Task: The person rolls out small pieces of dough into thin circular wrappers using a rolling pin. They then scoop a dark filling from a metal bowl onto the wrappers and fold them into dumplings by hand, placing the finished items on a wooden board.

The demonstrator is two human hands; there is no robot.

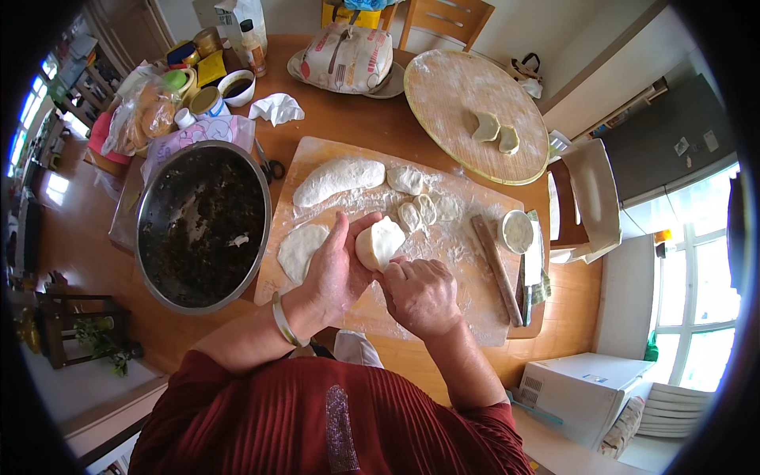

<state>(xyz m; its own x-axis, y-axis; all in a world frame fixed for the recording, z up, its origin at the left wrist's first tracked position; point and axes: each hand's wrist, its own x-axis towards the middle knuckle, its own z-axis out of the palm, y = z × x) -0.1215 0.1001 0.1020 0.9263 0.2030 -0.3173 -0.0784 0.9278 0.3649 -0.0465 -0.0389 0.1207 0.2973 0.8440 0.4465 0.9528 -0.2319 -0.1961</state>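
Note:
A folded white dumpling (pixel 380 242) rests in my left hand (pixel 335 276), held on the fingers above a floured wooden board (pixel 475 297). My right hand (pixel 423 292) pinches the dumpling's near right edge between thumb and bent fingers. Left of my hands, partly behind the left one, lies a flat round dough wrapper (pixel 301 249). Beyond them on the board sit a long dough log (pixel 339 180), a smaller dough lump (pixel 405 179) and several cut dough pieces (pixel 425 209). A wooden rolling pin (pixel 497 270) lies at the right, close to a flour bowl (pixel 516 231).
A big steel bowl of dark filling (pixel 202 225) stands at the left. Scissors (pixel 271 168) lie beside it. Two dumplings (pixel 497 132) sit on a round woven tray (pixel 469 89) at the far right. A knife (pixel 532 261) lies along the table's right edge, on a cloth.

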